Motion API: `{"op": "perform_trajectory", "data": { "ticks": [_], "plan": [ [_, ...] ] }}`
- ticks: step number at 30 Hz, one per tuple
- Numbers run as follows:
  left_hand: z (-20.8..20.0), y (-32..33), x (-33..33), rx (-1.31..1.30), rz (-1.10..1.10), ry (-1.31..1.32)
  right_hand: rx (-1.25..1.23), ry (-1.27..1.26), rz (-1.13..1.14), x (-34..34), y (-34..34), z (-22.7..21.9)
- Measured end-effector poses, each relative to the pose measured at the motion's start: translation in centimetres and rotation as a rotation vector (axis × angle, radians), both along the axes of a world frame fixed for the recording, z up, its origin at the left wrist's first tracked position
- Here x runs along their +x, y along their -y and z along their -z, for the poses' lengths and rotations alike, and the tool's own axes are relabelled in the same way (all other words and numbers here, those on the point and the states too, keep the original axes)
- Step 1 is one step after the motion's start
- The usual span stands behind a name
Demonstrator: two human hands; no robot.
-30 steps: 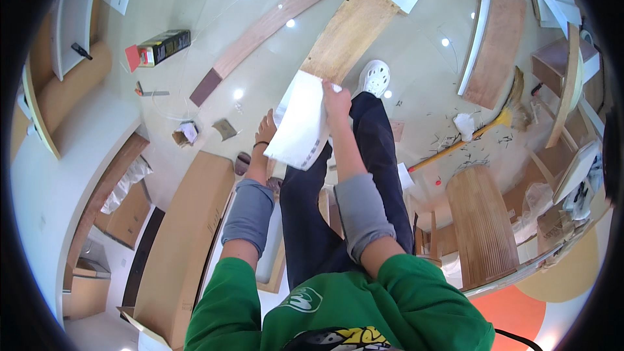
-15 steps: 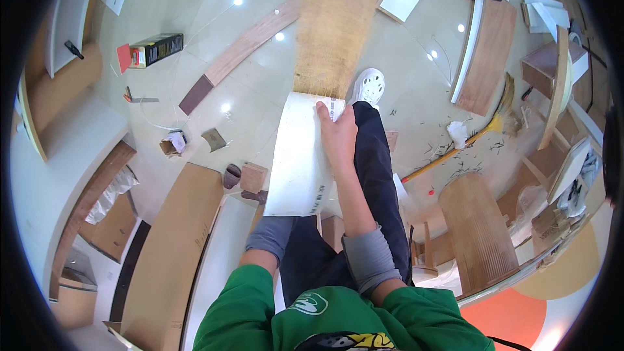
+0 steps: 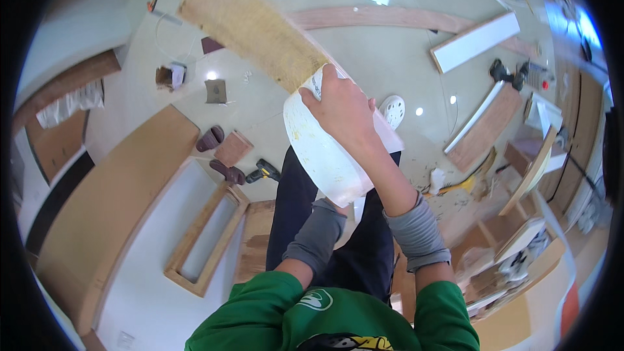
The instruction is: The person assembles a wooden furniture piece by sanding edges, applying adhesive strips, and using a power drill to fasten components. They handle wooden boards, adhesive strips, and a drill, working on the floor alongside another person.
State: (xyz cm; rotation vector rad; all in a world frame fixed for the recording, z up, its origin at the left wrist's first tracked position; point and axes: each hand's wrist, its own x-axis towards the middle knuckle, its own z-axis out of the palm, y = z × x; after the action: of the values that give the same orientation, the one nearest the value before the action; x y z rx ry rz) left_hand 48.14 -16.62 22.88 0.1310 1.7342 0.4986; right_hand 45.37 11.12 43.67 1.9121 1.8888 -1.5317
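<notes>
I hold a long piece with a brown, wood-coloured far section (image 3: 253, 36) and a white, smooth, curved near section (image 3: 318, 146) with yellowish specks. It slants from above my legs toward the far left. My right hand (image 3: 348, 107) grips it at the join of the two sections, thumb on the left, fingers over the top. At the near end, my left hand (image 3: 339, 207) is mostly hidden beneath the white section; its fingers do not show.
A white clog (image 3: 392, 112) is right of the piece. Brown slippers (image 3: 209, 138) and a drill (image 3: 263, 171) lie to the left, near a wooden frame (image 3: 174, 266). Another drill (image 3: 509, 74), a wooden board (image 3: 484, 130) and a yellow broom (image 3: 467, 186) lie on the right.
The held piece has swung from pointing straight ahead to slanting far left, and its white section now tilts. My right hand stays at the join. The view has shifted, showing the wooden frame.
</notes>
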Motion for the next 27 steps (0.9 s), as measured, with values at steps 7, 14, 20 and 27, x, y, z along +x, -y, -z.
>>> {"op": "perform_trajectory", "data": {
  "ticks": [7, 14, 20, 27],
  "plan": [
    [1.2, -2.3, 6.2, 0.01, -0.439, 0.071, -0.051, 0.07, -0.527, -4.1, 1.1, 5.3],
    [4.0, -6.5, 11.3, 0.058, -0.803, 0.083, 0.007, 0.157, -0.809, -4.2, 0.5, 11.9],
    [7.2, -12.6, 12.9, 0.148, -1.037, 0.051, -0.005, 0.194, -0.91, -3.7, -1.9, 16.4],
    [10.5, -19.9, 11.7, 0.264, -1.171, -0.037, 0.105, 0.111, -0.929, -4.7, -3.8, 19.8]
  ]
}}
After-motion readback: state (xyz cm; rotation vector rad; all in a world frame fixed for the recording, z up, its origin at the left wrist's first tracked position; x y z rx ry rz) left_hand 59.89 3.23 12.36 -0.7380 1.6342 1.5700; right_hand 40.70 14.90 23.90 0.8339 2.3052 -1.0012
